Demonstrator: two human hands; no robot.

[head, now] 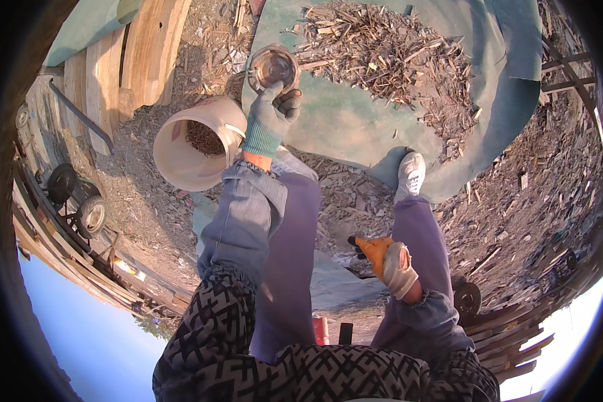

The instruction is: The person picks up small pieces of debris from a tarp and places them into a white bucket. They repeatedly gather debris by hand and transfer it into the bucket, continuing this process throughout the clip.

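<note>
My left hand [274,113], in a grey glove with a green knit cuff, grips the near rim of a round, shallow metal dish [274,68]. Brownish residue coats the dish's inside, and it hangs over the edge of a green tarp [341,115]. Just left of that wrist, a white plastic bucket [193,173] leans with its mouth towards me; small brown pieces [204,138] lie deep inside. My right hand [379,254] wears an orange glove with dark fingertips and a pale wrapped cuff. It hovers by my right knee, its fingers partly hidden.
A heap of wood chips and splinters [382,55] spreads over the tarp. Stacked boards [145,55] stand at upper left, beside a bent metal bar [83,113]. A wheeled cart [91,216] is at left. Loose scraps [512,201] litter the ground around my shoes.
</note>
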